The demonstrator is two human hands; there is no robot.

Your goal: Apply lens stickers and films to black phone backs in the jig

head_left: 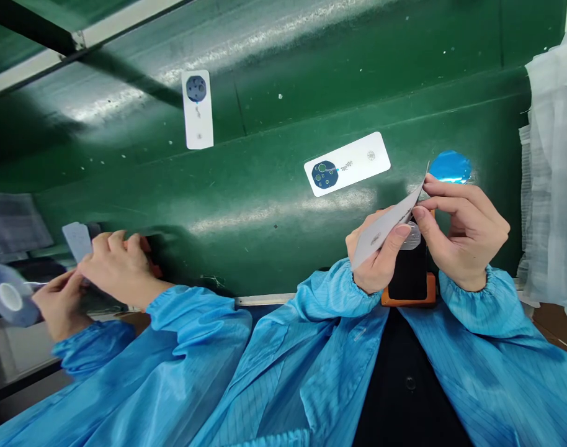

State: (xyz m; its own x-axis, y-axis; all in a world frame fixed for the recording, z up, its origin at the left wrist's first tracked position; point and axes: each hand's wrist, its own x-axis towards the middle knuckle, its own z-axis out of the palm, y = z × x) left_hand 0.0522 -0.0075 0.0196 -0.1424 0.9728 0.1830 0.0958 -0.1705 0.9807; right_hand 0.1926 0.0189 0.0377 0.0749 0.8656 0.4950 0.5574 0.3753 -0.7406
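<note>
My left hand [379, 261] is closed round a thin white phone back panel [381, 233], tilted on its long side, thumb along its lower edge. At the panel's upper right end, the fingertips of my right hand [469, 226] pinch its edge or something on it; the exact contact is hidden. Below my hands lies an orange fixture [409, 303] with a black top. A clear round film piece [410, 238] shows between my hands. Just beyond my right hand a shiny blue film disc [451, 167] rests on the green bench.
A white phone back panel [353, 162] with a dark camera circle lies ahead, and another panel [198, 118] farther left. A co-worker's hands [102, 270] work at the left beside a tape roll [11, 295]. White layered sheets [556, 167] hang at the right edge.
</note>
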